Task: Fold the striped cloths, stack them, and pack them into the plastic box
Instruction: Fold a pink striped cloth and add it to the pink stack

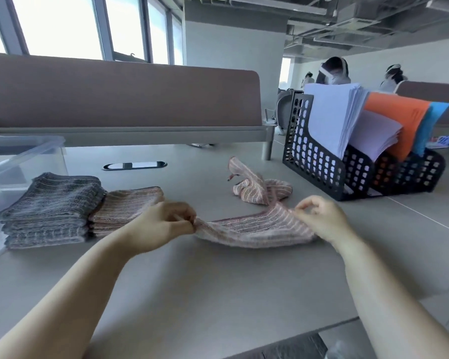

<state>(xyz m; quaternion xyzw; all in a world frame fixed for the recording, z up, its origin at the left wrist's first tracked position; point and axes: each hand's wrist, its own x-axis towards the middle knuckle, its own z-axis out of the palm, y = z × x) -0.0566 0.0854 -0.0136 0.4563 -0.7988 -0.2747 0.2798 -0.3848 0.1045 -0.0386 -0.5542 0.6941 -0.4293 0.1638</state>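
Pink striped cloth (pixel 252 230) stretched between hands; fingers (pixel 189 221) pinching both ends.

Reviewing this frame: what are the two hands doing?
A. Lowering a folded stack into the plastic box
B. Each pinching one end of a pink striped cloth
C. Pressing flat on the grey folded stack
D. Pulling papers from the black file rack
B: the left hand and the right hand each pinch an end of the pink striped cloth, which stretches between them over the table.
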